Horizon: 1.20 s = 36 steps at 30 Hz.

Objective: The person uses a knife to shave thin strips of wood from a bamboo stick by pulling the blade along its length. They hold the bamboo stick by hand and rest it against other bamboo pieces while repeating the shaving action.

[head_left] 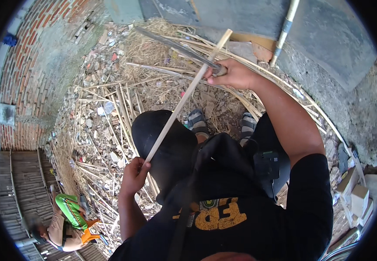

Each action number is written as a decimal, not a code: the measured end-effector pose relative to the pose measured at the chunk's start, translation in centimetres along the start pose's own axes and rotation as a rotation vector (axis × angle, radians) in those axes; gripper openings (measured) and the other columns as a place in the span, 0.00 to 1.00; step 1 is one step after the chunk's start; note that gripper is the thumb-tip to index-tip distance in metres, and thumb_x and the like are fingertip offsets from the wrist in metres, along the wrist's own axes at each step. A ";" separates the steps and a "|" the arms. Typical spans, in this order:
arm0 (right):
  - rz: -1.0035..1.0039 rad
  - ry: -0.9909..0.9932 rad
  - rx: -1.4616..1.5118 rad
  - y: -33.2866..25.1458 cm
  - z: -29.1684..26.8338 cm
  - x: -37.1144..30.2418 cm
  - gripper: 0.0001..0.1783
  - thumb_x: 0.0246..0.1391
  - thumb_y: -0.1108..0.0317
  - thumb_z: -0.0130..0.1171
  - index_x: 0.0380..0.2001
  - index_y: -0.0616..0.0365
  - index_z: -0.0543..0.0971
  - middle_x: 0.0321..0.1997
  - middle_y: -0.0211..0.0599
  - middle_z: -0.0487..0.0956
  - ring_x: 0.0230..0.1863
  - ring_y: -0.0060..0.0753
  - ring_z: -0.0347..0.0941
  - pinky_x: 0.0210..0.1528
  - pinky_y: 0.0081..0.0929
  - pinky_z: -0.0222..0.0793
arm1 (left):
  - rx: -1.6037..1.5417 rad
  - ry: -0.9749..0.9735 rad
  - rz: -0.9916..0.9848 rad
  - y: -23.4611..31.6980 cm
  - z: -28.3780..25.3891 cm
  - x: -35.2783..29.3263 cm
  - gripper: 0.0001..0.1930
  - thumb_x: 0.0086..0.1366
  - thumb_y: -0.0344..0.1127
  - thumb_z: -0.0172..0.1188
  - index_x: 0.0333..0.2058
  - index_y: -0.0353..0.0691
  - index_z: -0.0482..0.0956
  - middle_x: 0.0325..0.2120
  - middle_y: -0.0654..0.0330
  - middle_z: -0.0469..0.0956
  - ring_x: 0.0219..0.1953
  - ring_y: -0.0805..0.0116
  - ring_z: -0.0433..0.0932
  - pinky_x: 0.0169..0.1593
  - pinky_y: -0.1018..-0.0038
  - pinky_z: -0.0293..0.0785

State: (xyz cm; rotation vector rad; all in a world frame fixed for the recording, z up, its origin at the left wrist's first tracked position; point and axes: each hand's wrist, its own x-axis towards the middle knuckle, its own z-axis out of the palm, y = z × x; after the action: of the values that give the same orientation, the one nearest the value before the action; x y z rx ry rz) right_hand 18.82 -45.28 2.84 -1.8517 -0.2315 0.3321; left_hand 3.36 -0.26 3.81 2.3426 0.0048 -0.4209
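My left hand (134,176), at the left of my lap, is closed around the lower end of a pale bamboo strip (171,119). The strip slants up and to the right across my knee, its far end past my other hand. My right hand (236,74) grips the handle of a long dark machete (171,44), whose blade points to the upper left. Blade and strip cross close to the right fingers; whether those fingers also touch the strip I cannot tell.
Loose bamboo strips (125,104) and dry straw (149,48) litter the rubble ground. A grey wall (327,43) with a leaning pole (284,35) stands ahead right, a brick wall (32,65) at left. Another person (64,230) sits at lower left. Cut blocks (359,201) lie at right.
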 end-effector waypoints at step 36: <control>-0.074 0.183 0.467 0.2 -1.5 0.5 0.13 0.58 0.62 0.67 0.42 0.56 0.81 0.30 0.25 0.75 0.24 0.18 0.65 0.29 0.22 0.63 | 0.162 -0.150 -0.215 -1.4 0.0 -4.6 0.20 0.71 0.51 0.56 0.34 0.38 0.81 0.26 0.54 0.80 0.30 0.63 0.78 0.38 0.65 0.74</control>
State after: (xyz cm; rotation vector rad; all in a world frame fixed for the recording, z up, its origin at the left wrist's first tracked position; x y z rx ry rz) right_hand 19.81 -46.54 3.02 -1.3977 -0.0859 0.1463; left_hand -1.21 1.26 4.26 2.4733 0.1579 -0.7265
